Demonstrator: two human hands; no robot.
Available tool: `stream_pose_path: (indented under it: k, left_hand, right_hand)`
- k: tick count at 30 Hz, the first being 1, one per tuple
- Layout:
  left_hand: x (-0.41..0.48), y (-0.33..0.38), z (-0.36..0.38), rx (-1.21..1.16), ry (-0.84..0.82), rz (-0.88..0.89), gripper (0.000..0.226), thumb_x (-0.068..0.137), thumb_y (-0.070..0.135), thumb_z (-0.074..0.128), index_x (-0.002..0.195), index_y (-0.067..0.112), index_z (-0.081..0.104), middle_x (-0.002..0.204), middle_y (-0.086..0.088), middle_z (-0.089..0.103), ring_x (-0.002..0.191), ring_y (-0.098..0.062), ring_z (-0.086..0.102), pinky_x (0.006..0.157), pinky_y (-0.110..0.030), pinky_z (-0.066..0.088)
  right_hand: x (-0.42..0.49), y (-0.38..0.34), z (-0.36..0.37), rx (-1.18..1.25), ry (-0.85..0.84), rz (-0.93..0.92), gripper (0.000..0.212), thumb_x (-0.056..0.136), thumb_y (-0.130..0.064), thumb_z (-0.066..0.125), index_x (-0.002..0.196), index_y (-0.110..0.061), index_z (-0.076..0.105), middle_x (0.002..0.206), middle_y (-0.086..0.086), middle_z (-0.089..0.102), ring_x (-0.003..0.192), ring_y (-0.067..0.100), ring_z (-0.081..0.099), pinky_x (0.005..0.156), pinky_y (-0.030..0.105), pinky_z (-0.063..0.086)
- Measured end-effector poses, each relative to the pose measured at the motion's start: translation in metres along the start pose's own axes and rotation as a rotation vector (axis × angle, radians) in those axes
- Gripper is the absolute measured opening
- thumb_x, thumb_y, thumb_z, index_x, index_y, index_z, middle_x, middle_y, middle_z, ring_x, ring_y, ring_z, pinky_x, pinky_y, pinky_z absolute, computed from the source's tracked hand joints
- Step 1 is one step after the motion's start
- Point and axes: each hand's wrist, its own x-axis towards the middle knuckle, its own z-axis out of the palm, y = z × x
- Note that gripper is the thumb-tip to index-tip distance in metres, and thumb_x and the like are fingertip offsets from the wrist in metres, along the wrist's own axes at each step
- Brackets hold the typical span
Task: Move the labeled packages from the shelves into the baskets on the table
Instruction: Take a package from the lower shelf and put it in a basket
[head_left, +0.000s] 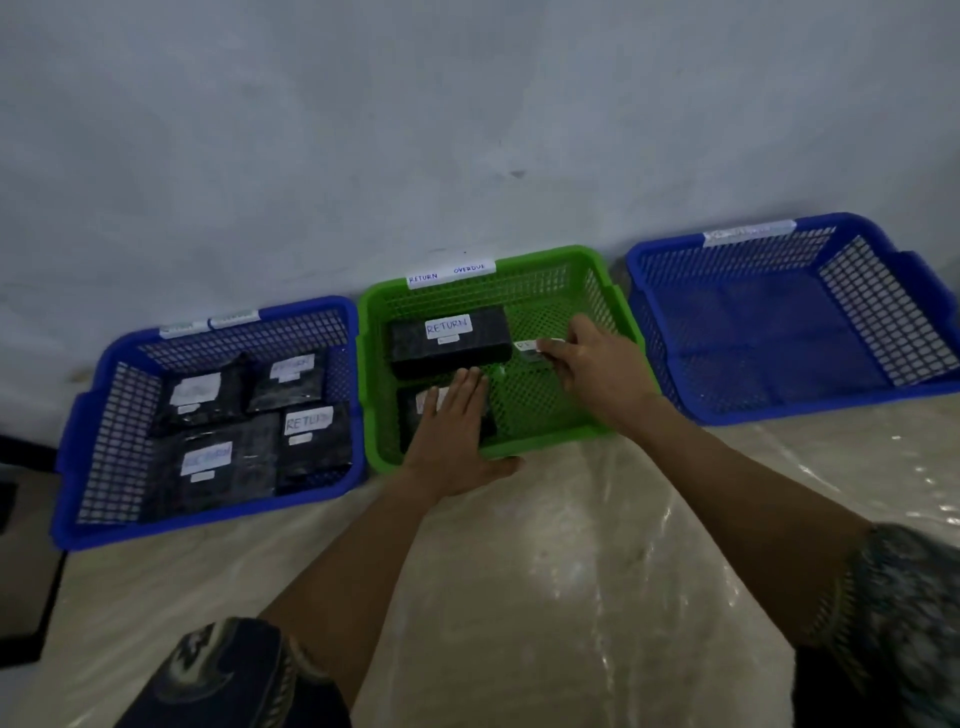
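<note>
item 1: green basket (540, 258), the middle one of three on the table (545, 571), backed against the wall (467, 130) at 12 o'clock. the white strip (451, 273) on its back rim reads "return overdue".
item 2: long black package (449, 345), flat at 10 o'clock inside the green basket, with a white "return" label facing up.
item 3: second black package (408, 426), flat at 7 o'clock in the same basket, just beside item 2. its label is mostly covered.
item 4: left hand (452, 421), fingers straight and together, palm down on the second black package. the thumb lies by the basket's front rim.
item 5: right hand (597, 364), at 2 o'clock inside the green basket, fingertips pinching a small labelled piece (532, 349). this is seemingly a small package, though blur leaves that unsure. it is just off the long black package's 3 o'clock end.
item 6: left blue basket (208, 525), at 9 o'clock of the green one and just beside it. it holds four black labelled packages (200, 400), and the one at 4 o'clock reads "return".
item 7: right blue basket (779, 410), at 3 o'clock of the green one. the rim strip (748, 231) on its back edge is unreadable.
item 8: clear plastic sheet (649, 493) over the table.
</note>
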Motion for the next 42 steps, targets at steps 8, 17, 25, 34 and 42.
stream_pose_path:
  k: [8,17,25,34,42]
  left_hand:
    - [0.005,0.003,0.004,-0.099,-0.001,0.036,0.061,0.084,0.050,0.063,0.134,0.017,0.050,0.141,-0.004,0.048,0.130,-0.023,0.044,0.098,-0.031,0.038]
    - [0.007,0.006,0.004,-0.011,-0.056,0.008,0.047,0.086,0.049,0.056,0.123,0.021,0.061,0.134,0.003,0.054,0.127,-0.015,0.047,0.094,-0.034,0.043]
    - [0.004,0.005,0.004,-0.030,0.013,0.036,0.069,0.085,0.051,0.058,0.145,0.020,0.039,0.155,0.005,0.032,0.145,-0.006,0.019,0.113,-0.024,0.021]
    - [0.004,0.005,0.006,-0.057,0.065,0.050,0.076,0.082,0.048,0.064,0.144,0.012,0.041,0.155,-0.003,0.031,0.145,-0.011,0.021,0.116,-0.027,0.019]
    - [0.005,0.003,0.009,-0.048,0.057,0.047,0.079,0.082,0.052,0.062,0.146,0.013,0.035,0.157,-0.002,0.026,0.146,-0.011,0.017,0.118,-0.029,0.016]
  right_hand:
    - [0.049,0.029,0.026,0.027,-0.195,0.121,0.038,0.091,-0.017,0.051,0.128,-0.019,0.058,0.120,0.017,0.044,0.107,0.036,0.052,0.078,0.042,0.049]
    - [0.068,0.038,0.063,-0.004,-0.291,0.128,0.041,0.092,-0.009,0.045,0.132,-0.010,0.053,0.129,0.022,0.038,0.116,0.038,0.047,0.089,0.042,0.046]
    - [0.076,0.045,0.083,0.065,-0.375,0.073,0.057,0.092,-0.031,0.049,0.144,-0.010,0.036,0.134,0.024,0.034,0.123,0.040,0.037,0.099,0.051,0.041]
    - [0.088,0.035,0.092,0.041,-0.365,0.148,0.047,0.100,-0.031,0.037,0.141,-0.008,0.038,0.131,0.025,0.036,0.123,0.040,0.036,0.095,0.051,0.041]
    - [0.090,0.032,0.092,0.025,-0.366,0.168,0.045,0.100,-0.031,0.038,0.139,-0.009,0.039,0.132,0.023,0.036,0.122,0.038,0.038,0.093,0.051,0.042]
